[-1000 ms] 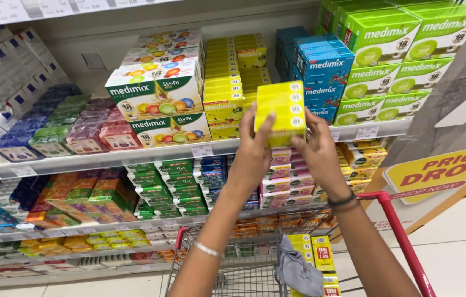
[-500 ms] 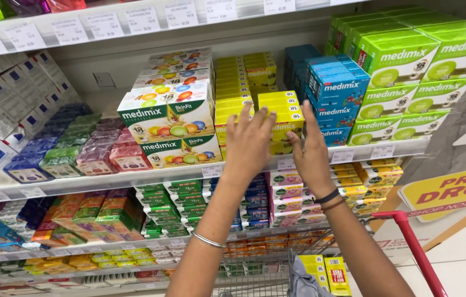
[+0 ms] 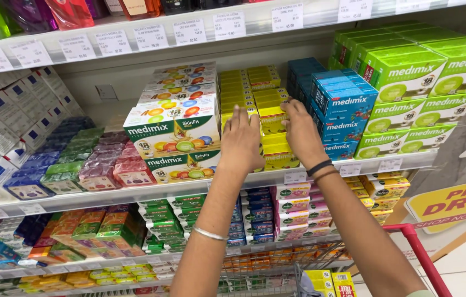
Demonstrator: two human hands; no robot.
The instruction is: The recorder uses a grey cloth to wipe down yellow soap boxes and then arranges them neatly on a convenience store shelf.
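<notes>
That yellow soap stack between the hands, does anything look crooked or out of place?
Slightly. The yellow boxes between the left hand and right hand sit unevenly, some turned or jutting past those below. No damage or spill shows; neighbouring blue boxes look tidy.
</notes>
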